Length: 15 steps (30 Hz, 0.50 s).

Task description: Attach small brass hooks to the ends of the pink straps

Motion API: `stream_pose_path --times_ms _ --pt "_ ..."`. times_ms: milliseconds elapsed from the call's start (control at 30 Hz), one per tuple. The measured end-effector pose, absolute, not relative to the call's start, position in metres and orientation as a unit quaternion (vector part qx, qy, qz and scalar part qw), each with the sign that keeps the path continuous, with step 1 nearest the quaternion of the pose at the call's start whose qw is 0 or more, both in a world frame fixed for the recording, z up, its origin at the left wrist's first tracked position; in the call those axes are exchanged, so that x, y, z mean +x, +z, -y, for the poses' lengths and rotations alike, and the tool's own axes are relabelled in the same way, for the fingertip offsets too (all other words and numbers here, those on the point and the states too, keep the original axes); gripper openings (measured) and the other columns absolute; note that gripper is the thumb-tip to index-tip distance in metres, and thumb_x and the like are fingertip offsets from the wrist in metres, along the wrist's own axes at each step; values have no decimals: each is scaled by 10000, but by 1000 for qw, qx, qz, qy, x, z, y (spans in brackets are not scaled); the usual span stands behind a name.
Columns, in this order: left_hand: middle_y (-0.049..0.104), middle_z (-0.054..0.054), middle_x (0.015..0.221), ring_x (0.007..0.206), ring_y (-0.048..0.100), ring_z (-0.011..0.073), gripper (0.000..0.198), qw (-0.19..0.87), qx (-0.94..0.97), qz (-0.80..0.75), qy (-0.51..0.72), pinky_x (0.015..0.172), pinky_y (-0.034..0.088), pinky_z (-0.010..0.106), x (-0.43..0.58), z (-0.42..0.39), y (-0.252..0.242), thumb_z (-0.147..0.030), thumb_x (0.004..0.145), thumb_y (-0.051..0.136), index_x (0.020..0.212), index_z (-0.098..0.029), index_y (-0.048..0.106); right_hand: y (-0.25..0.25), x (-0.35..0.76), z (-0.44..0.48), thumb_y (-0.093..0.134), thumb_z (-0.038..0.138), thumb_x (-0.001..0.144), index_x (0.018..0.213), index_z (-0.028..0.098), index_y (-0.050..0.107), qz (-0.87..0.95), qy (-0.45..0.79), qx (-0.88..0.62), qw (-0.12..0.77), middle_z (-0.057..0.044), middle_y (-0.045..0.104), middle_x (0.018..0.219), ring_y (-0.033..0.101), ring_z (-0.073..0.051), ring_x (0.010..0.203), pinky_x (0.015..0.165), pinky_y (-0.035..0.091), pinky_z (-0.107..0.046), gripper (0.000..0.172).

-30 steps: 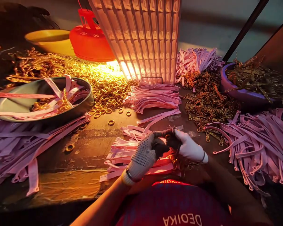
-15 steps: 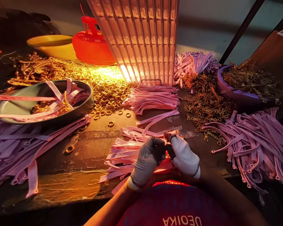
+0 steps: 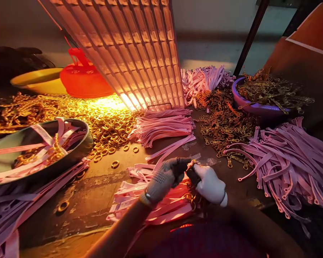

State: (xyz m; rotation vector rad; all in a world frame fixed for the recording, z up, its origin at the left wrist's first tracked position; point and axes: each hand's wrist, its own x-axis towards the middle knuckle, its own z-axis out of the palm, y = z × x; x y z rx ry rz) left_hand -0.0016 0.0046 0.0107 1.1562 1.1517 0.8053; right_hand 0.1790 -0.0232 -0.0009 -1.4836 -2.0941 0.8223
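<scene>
Both my hands wear pale gloves with dark fingertips and meet over the table's near edge. My left hand is closed, its fingertips pinched against those of my right hand. Between the fingertips sits a small gold metal ring or clasp, gripped by both. Under my hands lies a loose stack of pink straps, with some gold clasps on top of it.
A slatted lit panel leans at the back. Gold rings spread at the left beside a grey bowl holding straps. More pink straps lie at the right, dark chains and a purple bowl behind them. A red lid stands at the back.
The view has swung left and tilted up. My hands stay pinched together and have shifted slightly forward over the strap stack.
</scene>
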Motion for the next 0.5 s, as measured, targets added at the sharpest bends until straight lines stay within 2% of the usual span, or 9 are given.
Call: stream_pose_path --times_ms 67,100,167,233,300,400,467,500 --pt "549 -3 511 434 411 106 372 558 563 -521 317 429 335 230 0 -45 5 -383 821 648 1045 -112 769 -14 189 16 484 267 983 949 174 659 721 285 -542 325 -68 712 787 645 -194 718 688 468 -272 200" --pt "593 13 546 490 493 134 299 465 620 -562 289 491 415 250 3 -67 -1 -335 808 644 974 -134 789 -20 192 13 469 287 993 949 173 663 702 285 -538 370 -74 715 798 652 -199 739 718 490 -282 229" --pt "701 69 709 712 634 211 211 406 639 -588 285 690 515 312 13 -108 -15 -236 759 665 899 -145 794 -34 195 8 457 319 1005 989 172 683 670 298 -519 440 -94 738 884 682 -214 830 795 527 -307 270" --pt "752 105 907 939 659 268 216 373 651 -599 281 890 504 366 26 -137 -30 -188 750 658 921 -160 787 -47 196 4 463 337 1009 1077 169 699 642 305 -508 486 -120 752 1011 702 -236 946 880 547 -346 298" --pt "740 136 1059 1079 626 301 267 348 655 -609 280 1006 449 409 40 -152 -44 -155 756 637 991 -157 765 -61 196 1 468 349 1008 1156 164 699 618 299 -522 507 -143 745 1113 703 -260 1032 951 550 -400 331" --pt "684 165 1194 1164 585 306 331 328 656 -618 284 1044 416 417 52 -155 -54 -136 765 613 1080 -156 716 -78 198 -3 480 328 993 1245 171 674 610 285 -549 496 -146 726 1192 682 -280 1113 1017 531 -452 354" --pt "690 153 1128 1086 613 278 268 339 656 -612 284 961 468 378 51 -149 -52 -165 782 608 1032 -161 705 -84 201 -5 477 250 968 1290 191 649 631 285 -551 467 -125 717 1223 668 -274 1144 1034 523 -445 370" --pt "703 134 1020 978 640 255 202 354 656 -605 280 871 502 350 48 -145 -48 -200 799 602 971 -162 702 -85 203 -6 474 199 941 1304 196 638 643 280 -551 452 -117 716 1226 668 -269 1143 1031 526 -434 398"
